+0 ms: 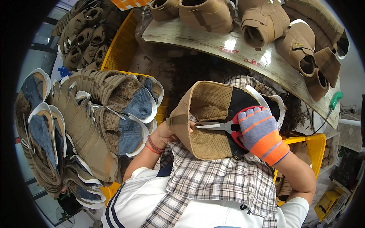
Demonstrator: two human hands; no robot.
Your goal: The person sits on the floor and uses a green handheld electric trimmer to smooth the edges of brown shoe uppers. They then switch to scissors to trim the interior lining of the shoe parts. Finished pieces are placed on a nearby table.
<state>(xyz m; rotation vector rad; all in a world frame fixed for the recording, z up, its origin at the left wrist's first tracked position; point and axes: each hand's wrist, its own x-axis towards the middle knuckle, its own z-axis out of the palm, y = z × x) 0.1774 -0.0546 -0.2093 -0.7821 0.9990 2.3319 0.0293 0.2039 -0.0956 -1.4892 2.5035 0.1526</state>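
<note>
Gloved right hand clamped on red scissors; left hand gripping tan shoe upper.

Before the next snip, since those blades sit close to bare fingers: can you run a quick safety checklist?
1. Gloved right hand grips the red-handled scissors: ok.
2. Bare left hand holds the tan mesh-lined shoe upper: ok.
3. Blade tips clear of left fingers: cannot tell.
4. Upper rests over the plaid checked cloth on the lap: ok.
5. Left hand gloved: not ok.
</note>
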